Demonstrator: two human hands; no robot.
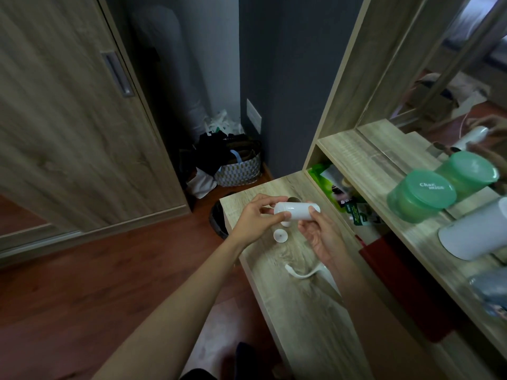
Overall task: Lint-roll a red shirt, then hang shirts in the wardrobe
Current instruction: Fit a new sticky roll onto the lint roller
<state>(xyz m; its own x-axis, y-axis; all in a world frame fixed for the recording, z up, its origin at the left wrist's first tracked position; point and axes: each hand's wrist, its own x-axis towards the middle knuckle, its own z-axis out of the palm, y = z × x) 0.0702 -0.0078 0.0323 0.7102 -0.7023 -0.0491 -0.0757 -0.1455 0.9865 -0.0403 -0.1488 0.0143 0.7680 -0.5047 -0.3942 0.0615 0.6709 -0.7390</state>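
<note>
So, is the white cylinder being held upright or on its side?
On its side: the white cylinder lies level, left hand gripping one end, right hand the other, over the desk.

On the desk point(307, 319) a cap point(280, 236) lies beyond what seems a cable point(301, 274)

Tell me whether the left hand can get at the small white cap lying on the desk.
Probably yes, once freed: the cap lies uncovered close by the left hand, but that hand and the right hand both grip the white cylinder.
</note>
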